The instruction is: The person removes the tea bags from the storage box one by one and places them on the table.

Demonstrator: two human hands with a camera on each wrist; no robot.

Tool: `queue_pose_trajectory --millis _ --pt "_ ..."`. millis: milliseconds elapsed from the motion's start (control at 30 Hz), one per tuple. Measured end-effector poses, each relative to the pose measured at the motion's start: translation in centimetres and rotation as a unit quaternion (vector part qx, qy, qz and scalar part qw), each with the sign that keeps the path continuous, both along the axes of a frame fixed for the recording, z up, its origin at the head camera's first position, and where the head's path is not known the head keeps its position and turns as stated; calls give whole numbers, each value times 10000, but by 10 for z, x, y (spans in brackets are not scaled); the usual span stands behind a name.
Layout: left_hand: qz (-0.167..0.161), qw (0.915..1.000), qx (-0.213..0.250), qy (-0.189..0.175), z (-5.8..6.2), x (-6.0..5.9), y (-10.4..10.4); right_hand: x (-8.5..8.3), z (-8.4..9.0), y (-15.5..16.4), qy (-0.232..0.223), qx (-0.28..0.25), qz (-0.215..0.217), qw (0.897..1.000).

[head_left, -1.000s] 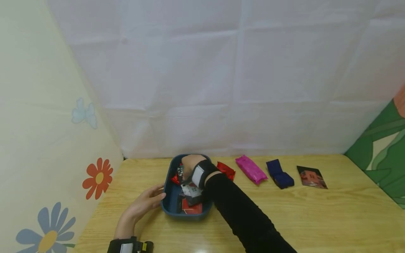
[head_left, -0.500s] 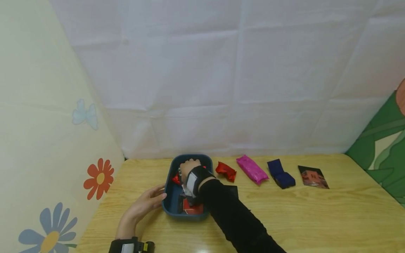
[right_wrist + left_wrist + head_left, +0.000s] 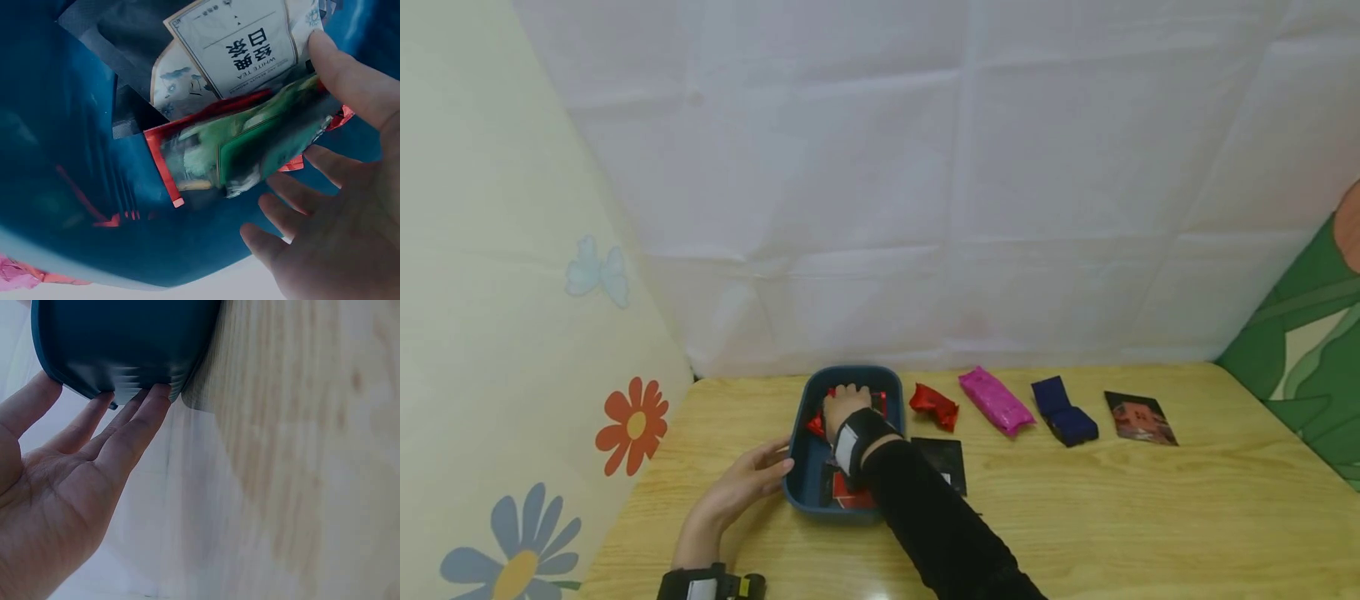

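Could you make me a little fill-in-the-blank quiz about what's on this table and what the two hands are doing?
1. The right hand reaches into the blue ____.
2. The left hand touches the tray with straight ____.
3. Between the red packet and the navy packet lies a ____ packet.
4. The sachet in the tray reads WHITE ____.

Missing words: tray; fingers; pink; tea

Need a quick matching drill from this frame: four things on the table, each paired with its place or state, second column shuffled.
Things:
1. dark blue plastic tray
2. pink foil packet
3. flat black sachet
4. photo-printed dark card

Places or states:
A. farthest right in the row
B. between the red crumpled packet and the navy blue pouch
C. left hand touches its side, fingers straight
D. lying just right of the tray

Pairs: 1-C, 2-B, 3-D, 4-A
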State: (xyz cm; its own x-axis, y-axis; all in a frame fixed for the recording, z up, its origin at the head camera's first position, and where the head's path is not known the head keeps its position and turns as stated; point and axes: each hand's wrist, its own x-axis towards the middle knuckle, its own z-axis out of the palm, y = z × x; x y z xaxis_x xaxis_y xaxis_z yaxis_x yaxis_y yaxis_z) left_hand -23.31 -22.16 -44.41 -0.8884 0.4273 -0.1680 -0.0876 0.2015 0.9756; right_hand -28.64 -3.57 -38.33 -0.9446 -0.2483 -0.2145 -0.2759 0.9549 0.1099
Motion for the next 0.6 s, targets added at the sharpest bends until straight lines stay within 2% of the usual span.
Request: queue_pose_trajectory --millis 133,333,600 --pt "23 10000 -34 20 -1 0 0 1 -1 2 75 -152 72 9998" --pt "53 9999 -91 2 -1 -2 -1 1 7 8 -8 -270 346 9990" --pt "2 10000 -42 -13 -1 -1 0 2 4 7 -192 -412 306 9985"
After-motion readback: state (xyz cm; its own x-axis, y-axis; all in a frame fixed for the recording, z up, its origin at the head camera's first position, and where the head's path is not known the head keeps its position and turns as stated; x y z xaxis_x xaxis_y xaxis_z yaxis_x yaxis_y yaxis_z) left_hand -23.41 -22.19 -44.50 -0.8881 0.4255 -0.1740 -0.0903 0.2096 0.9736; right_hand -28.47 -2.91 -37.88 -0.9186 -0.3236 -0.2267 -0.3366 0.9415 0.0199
